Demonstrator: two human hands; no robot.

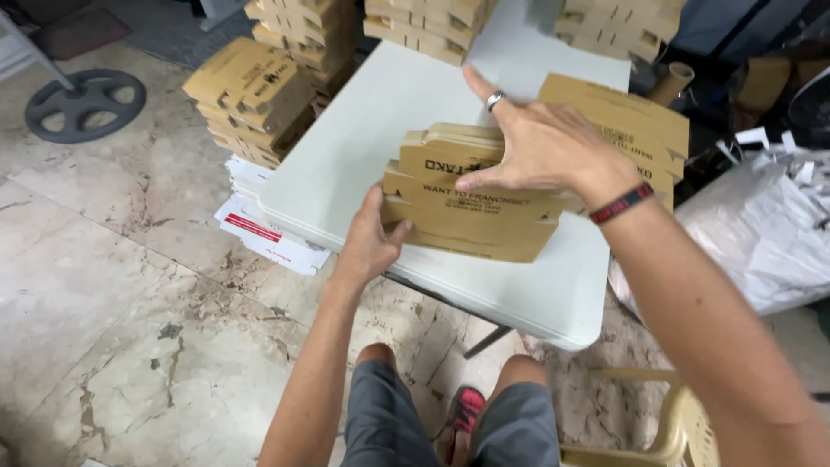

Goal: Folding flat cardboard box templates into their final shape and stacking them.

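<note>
Both hands are on a small stack of flat brown cardboard box blanks (pixel 467 203), which sits at the near edge of the white counter (pixel 363 130), just in front of the seated person's knees. The left hand (pixel 372 242) has its grip closed around the stack's near left corner, thumb on top and fingers tucked underneath. The right hand (pixel 540 143) lies flat over the top of the stack, fingers spread and pressing down rather than clenched, a ring on one finger and a dark red wristband (pixel 621 204) at the wrist. Just beyond the right hand, another pile of the same blanks (pixel 640 121) rests on the counter. More stacks (pixel 428 26) line the far edge of the counter, and a tall stack (pixel 251 95) stands on the marble floor (pixel 104 285) to the left, with white sheets (pixel 268 233) lying below it. A crumpled white plastic bag (pixel 761 233) lies to the right, and a beige plastic chair (pixel 674 424) shows at the bottom right.
</note>
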